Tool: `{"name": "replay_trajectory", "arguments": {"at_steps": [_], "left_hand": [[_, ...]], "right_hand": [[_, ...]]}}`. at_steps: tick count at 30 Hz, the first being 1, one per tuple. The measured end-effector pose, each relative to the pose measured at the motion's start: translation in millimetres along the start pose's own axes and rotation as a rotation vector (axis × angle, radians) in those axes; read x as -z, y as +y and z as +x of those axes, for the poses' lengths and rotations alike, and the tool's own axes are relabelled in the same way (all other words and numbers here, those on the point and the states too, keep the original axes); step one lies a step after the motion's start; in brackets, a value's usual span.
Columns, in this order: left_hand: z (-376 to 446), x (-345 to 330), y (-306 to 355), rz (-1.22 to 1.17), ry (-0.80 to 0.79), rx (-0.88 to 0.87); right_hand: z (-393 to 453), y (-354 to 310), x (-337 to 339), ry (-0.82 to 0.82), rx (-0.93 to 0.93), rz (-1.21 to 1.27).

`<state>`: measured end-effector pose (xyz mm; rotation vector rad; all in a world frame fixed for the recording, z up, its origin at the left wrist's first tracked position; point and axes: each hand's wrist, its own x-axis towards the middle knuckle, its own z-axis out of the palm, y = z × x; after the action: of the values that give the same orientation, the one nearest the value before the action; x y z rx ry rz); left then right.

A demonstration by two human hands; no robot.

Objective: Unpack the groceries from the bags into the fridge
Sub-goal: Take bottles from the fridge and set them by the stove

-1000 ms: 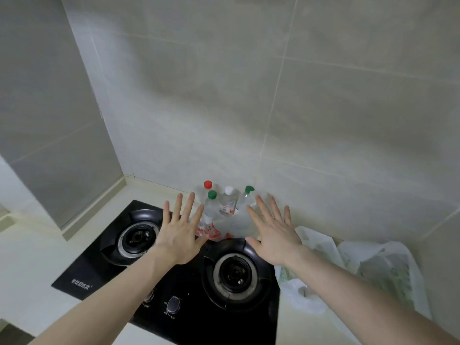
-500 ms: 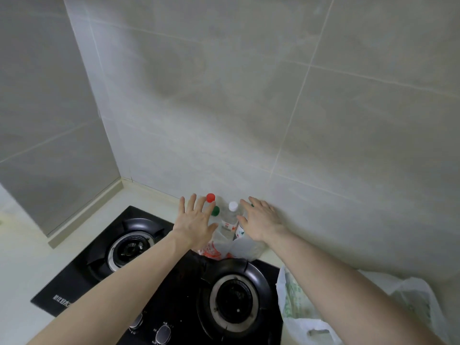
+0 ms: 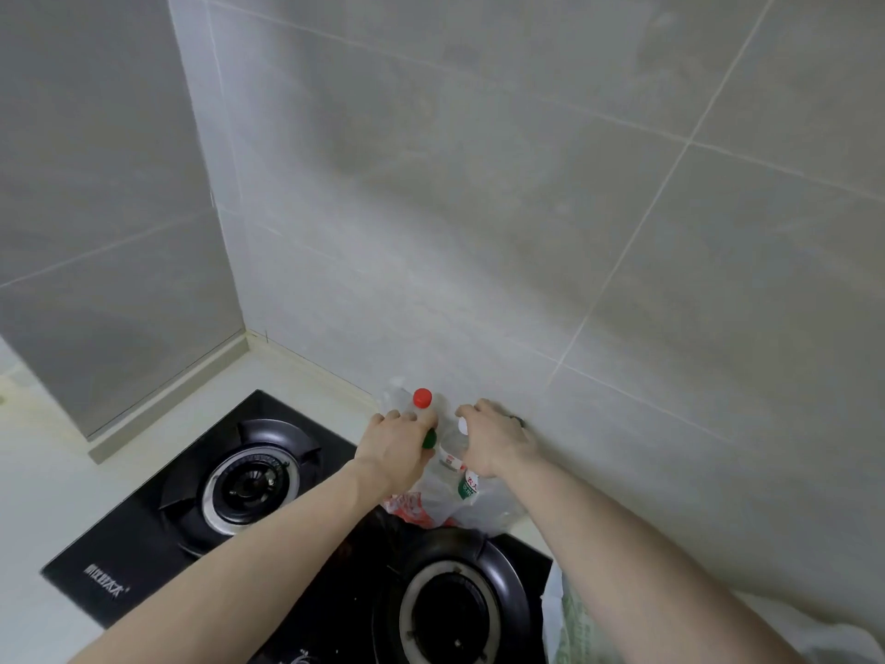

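Red cap [image 3: 422, 397], green cap [image 3: 429, 440], clear bag with red print [image 3: 415, 508], black stove [image 3: 249, 496], grey tiles [image 3: 479, 208].

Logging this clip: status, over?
Left hand and right hand both gripping clear bag of bottles by the wall. Still behind the stove. Nothing blocking.

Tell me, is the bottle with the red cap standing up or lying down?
Standing up. The red-capped bottle has its cap pointing upward, above the left hand, inside the clear plastic bag.
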<state>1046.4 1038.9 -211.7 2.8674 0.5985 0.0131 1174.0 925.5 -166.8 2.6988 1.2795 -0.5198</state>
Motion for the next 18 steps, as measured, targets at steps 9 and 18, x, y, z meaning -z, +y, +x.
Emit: {"name": "replay_trajectory", "arguments": {"at_steps": [9,18], "left_hand": [[-5.7,-3.3,-3.3,0.01,-0.013,-0.018],[-27.9,24.5,-10.6,-0.149,0.142,-0.002]], "right_hand": [[-8.8,-0.9,-15.2,0.083,-0.017,-0.032],[-31.1,5.7,15.8,0.268,0.071,0.098]]}}
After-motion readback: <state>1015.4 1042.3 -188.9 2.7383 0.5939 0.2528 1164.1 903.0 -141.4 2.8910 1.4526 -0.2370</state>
